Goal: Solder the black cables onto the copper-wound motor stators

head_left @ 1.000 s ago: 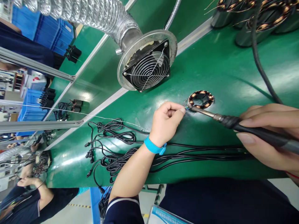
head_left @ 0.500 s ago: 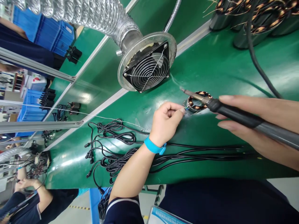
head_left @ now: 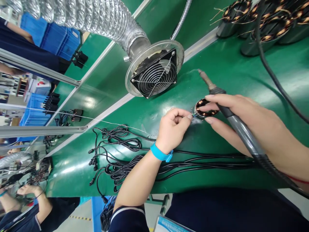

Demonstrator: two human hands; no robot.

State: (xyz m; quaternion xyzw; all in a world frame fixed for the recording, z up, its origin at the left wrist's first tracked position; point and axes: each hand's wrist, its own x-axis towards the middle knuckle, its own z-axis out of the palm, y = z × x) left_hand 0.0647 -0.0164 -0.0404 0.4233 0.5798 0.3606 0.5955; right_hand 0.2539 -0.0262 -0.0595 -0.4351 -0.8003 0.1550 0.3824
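My left hand (head_left: 175,128), a blue band round its wrist, pinches thin wires (head_left: 193,114) at the left side of a motor stator (head_left: 204,109). The stator is a dark ring with copper windings and stands on the green bench. My right hand (head_left: 256,119) holds a soldering iron (head_left: 228,111), its tip pointing up and left, away from the stator, with a wisp of smoke by it. The thumb and a finger of that hand reach to the stator's right side; whether they touch it I cannot tell.
A round fume extractor with a fan grille (head_left: 157,82) hangs at upper middle on a foil duct (head_left: 96,19). Several larger stators (head_left: 256,42) stand at upper right behind a dark cable (head_left: 265,67). Black cables (head_left: 130,167) lie along the front. A co-worker's arm (head_left: 44,203) shows at lower left.
My right hand has moved left to the stator, and the soldering iron has swung more upright, its tip now farther up and right. My left hand keeps its pinch beside the stator.
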